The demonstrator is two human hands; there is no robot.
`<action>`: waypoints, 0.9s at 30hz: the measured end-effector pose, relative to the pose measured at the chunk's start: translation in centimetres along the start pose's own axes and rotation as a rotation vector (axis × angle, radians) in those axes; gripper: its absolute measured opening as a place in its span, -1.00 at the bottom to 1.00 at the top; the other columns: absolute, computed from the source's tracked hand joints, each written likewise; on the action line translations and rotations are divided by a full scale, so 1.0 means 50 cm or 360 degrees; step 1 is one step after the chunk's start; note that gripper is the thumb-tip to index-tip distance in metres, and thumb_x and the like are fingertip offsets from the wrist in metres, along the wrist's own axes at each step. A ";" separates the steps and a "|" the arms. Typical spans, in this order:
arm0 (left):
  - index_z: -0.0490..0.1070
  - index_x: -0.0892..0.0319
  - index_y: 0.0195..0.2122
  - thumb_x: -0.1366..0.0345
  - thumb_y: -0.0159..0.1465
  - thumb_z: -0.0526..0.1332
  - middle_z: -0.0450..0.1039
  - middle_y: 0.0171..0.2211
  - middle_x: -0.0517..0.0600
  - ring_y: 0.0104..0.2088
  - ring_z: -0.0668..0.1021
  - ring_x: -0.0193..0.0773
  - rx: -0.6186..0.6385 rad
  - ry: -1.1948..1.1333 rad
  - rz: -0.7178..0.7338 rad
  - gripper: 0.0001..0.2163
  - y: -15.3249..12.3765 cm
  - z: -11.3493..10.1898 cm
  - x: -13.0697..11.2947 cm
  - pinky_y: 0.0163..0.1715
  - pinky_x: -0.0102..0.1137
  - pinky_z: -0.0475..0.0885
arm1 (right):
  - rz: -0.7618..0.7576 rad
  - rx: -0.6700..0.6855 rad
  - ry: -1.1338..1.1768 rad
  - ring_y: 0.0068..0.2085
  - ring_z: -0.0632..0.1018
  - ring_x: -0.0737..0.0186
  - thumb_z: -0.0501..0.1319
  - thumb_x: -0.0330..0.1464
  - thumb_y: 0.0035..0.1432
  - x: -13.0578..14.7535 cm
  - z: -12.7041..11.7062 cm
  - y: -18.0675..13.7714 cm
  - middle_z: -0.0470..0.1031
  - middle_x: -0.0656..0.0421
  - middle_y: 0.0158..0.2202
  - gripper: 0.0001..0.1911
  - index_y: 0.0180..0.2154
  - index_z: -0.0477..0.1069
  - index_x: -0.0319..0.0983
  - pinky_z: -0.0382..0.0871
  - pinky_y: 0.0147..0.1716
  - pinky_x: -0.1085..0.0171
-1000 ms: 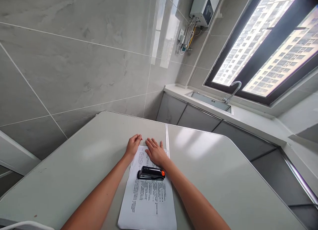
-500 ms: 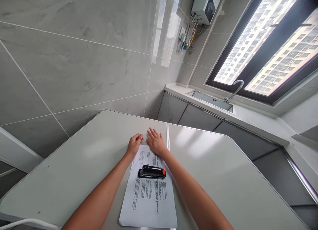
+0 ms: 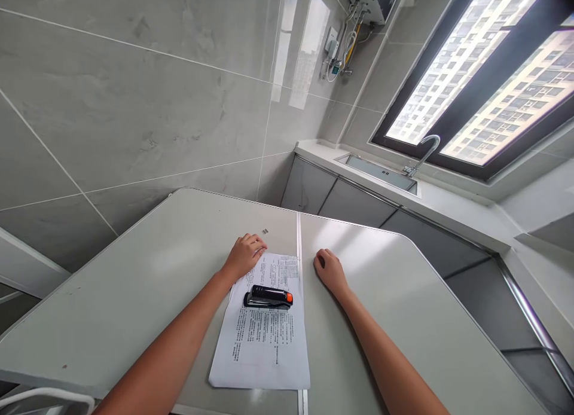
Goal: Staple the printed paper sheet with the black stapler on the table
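Observation:
A sheaf of white printed paper [image 3: 259, 367] lies on the table, its text running in columns. Across the middle of it rests a black stapler [image 3: 268, 297] with an orange end pointing right. My left hand [image 3: 246, 253] lies at the far left corner of the paper, fingers stretched to the right and slightly bent. To the right of the paper, beyond the table's seam, my right hand [image 3: 330, 270] rests on the tabletop with its fingers curled in and nothing visible in them. Small metal bits, apparently staples [image 3: 265, 231], lie just past my left hand.
The pale table [image 3: 130, 271] has a metal seam [image 3: 299, 235] running through it. Behind it are a tiled wall [image 3: 134, 104] and a counter with a sink [image 3: 381, 173] and a tap [image 3: 424, 155]. A white cable-like piece [image 3: 49, 392] shows at the lower left.
My right hand has moved right, off the paper, and its spread fingers have curled. The left hand's closed fingers have loosened and stretched out. The small metal bits have come into view.

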State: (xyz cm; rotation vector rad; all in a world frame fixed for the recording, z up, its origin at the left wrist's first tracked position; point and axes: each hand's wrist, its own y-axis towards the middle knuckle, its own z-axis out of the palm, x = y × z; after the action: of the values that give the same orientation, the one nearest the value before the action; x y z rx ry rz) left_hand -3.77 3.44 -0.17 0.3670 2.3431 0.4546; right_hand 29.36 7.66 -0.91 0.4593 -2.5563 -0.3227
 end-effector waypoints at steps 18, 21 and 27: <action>0.35 0.10 -0.12 0.42 0.49 -0.01 0.47 -0.12 0.03 -0.10 0.47 -0.11 0.0225 0.0354 -0.0010 -0.83 -0.005 0.010 -0.001 -0.11 -0.22 0.22 | 0.0173 0.0306 0.0924 -0.28 0.54 0.16 0.22 -0.08 0.29 0.174 0.037 0.005 0.56 0.21 -0.28 -0.53 0.14 0.33 -0.13 0.46 -0.28 0.19; 0.36 0.10 -0.12 0.40 0.50 -0.01 0.48 -0.14 0.03 -0.13 0.48 -0.11 0.0209 0.0321 -0.0018 -0.82 -0.005 0.010 -0.007 -0.11 -0.22 0.22 | 0.0294 0.0447 0.1101 -0.40 0.50 0.21 0.22 -0.10 0.26 0.165 0.024 -0.020 0.51 0.27 -0.40 -0.61 0.03 0.32 -0.14 0.37 -0.41 0.25; 0.35 0.09 0.16 0.33 0.48 0.08 0.49 0.02 0.10 0.00 0.51 -0.03 0.0106 0.0287 -0.0015 -0.74 -0.002 0.006 -0.025 -0.02 -0.17 0.26 | 0.0346 0.0370 0.0822 -0.48 0.35 0.23 0.17 -0.22 0.22 0.149 0.000 -0.063 0.24 0.38 -0.56 -0.78 -0.11 0.31 -0.13 0.22 -0.43 0.28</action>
State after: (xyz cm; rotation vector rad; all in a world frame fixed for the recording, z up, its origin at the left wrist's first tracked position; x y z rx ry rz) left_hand -2.67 2.93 0.33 0.3591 2.5389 0.4207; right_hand 24.14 1.90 1.45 0.2946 -2.1126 0.1589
